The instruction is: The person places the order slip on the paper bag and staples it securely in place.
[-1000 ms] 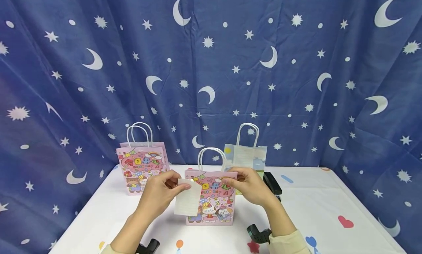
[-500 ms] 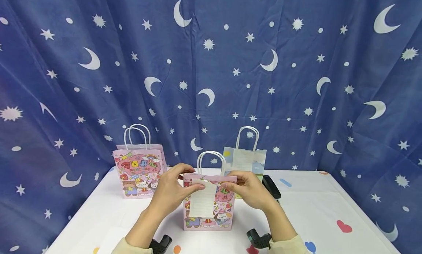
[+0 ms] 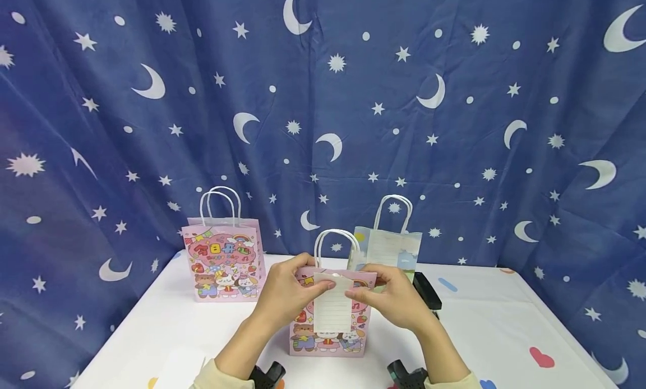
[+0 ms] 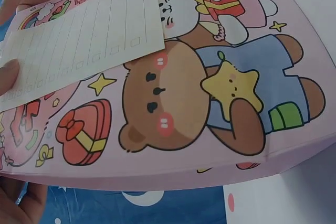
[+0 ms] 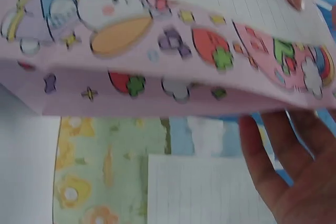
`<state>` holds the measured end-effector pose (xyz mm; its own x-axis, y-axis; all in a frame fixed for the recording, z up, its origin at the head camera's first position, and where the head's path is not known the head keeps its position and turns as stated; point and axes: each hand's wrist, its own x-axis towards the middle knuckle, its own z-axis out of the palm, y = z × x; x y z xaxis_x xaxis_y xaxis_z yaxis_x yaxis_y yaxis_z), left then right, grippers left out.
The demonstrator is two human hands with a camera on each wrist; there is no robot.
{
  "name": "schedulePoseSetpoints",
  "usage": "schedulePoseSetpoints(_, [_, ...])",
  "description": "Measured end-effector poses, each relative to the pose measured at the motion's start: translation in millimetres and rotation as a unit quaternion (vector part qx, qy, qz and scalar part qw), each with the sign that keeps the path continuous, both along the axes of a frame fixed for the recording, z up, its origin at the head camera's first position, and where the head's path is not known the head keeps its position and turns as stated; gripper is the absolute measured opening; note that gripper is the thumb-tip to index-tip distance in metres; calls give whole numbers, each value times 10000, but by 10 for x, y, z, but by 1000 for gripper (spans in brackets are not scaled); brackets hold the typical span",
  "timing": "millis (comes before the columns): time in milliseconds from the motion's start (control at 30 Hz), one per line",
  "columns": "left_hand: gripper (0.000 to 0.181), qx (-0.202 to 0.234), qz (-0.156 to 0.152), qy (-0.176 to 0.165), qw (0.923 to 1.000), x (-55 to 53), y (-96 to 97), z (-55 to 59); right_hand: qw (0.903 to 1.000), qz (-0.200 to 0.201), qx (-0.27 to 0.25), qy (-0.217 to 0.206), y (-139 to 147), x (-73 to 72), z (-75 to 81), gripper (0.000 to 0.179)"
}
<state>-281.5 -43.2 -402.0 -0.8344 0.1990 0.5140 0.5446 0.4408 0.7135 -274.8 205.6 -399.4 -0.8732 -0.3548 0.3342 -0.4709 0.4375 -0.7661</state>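
Note:
A pink paper gift bag [image 3: 303,344] with cartoon animals and white handles stands upright in the middle of the head view. Against its front lies a lined white card [image 3: 332,310], its top close to the bag's rim. My left hand [image 3: 289,291] pinches card and rim together, thumb on the card. In the left wrist view its fingers [image 4: 31,203] curl behind the bag. My right hand [image 3: 398,299] grips the rim's right side, its thumb near the card's right edge. Behind the bag its fingers [image 5: 289,140] show in the right wrist view.
Another pink gift bag [image 3: 222,282] stands back left. At the back right is a pale blue-green bag [image 3: 411,246] with a lined card [image 3: 382,249] on its front. Beside it lies a black stapler-like object [image 3: 427,291]. A starry blue curtain [image 3: 323,109] hangs behind the white table [image 3: 484,322].
My left hand has carried the card rightward from beside the bag onto its front, and its fingers have gone behind the rim. The right hand keeps its hold on the bag.

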Motion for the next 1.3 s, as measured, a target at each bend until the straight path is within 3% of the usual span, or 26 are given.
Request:
schedulePoseSetpoints(133, [28,3,-117,-5,9999,-6,-18,6,9992,-189,-150,311,-44,1,-16,10])
schedulePoseSetpoints(533, [17,286,-1036,-829,9907,-86,-198,40,9982,-357,-7,488,-27,1,20,11])
schedulePoseSetpoints(1000, [13,409,-975,-799,9912,-82,-188,40,9989,-308,-33,356,168,-23,103,6])
schedulePoseSetpoints(1133, [12,394,-952,-735,9920,-95,-191,57,9957,-804,-119,444,299,-35,149,13])
schedulePoseSetpoints(1300, [12,384,-960,-820,9913,-90,-199,55,9827,-1827,-175,257,503,-74,144,32])
